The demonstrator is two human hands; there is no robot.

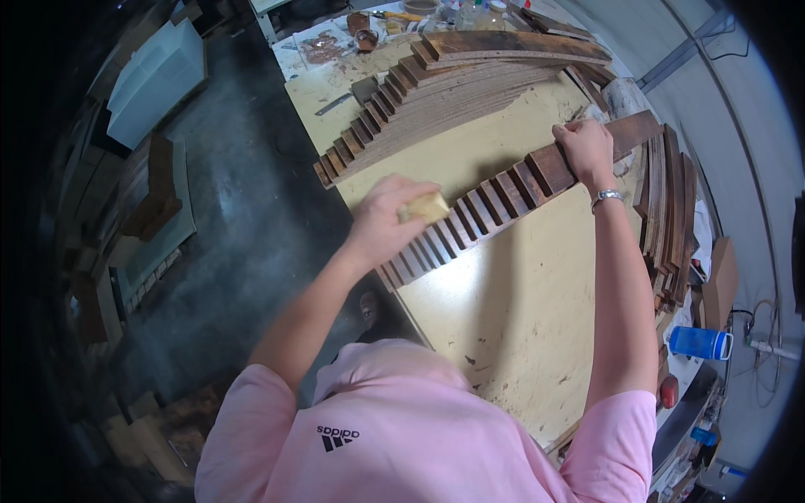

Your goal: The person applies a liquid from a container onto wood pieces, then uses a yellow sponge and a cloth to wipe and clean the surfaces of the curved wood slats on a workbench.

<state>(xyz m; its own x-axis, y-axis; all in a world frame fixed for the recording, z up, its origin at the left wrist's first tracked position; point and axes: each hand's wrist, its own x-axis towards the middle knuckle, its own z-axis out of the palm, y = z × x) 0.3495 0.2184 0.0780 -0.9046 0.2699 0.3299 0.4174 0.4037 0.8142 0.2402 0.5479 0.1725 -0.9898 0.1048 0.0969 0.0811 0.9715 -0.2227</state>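
A long dark-brown wooden board (520,186) lies slantwise over the table, with a row of evenly spaced notches along its left half. My left hand (384,220) is closed round a pale yellow sponge-like block (428,208) and holds it over the notched part; the hand is slightly blurred. Farther right, my right hand (587,151), with a metal bracelet at the wrist, grips the plain wide part of the same board. Its fingertips are partly hidden. Beyond both hands rests a stack of similar boards (470,96), their ends staggered like stairs.
The pale tabletop (503,310) carries dark specks and ends at a left edge above the dark floor (243,218). More brown boards (667,210) stand stacked at the right. A blue bottle (698,343) lies near the right side. Stained containers (366,39) sit at the far end.
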